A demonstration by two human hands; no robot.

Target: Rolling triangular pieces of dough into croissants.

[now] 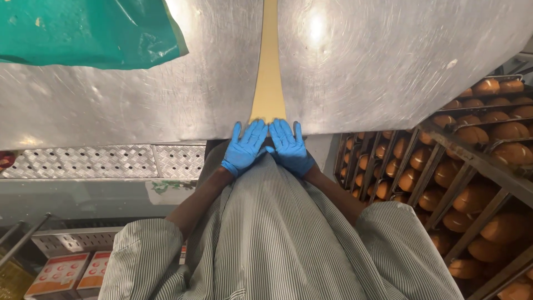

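Both gloved hands, left hand (244, 149) and right hand (288, 147), are lying open and flat, gripping nothing, fingertips touching the near end of the dough strip (268, 83). The strip is running far along the steel table (139, 105), with a rack of buns (472, 161) standing at right.

A long pale dough strip (268, 72) runs down the steel bench (388, 61); racked brown buns (488, 139) stand right, a green plastic sheet (83, 30) lies far left

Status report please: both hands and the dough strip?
Left hand, right hand: flat, open, on near end of dough strip. Strip on steel table. Nothing blocking.
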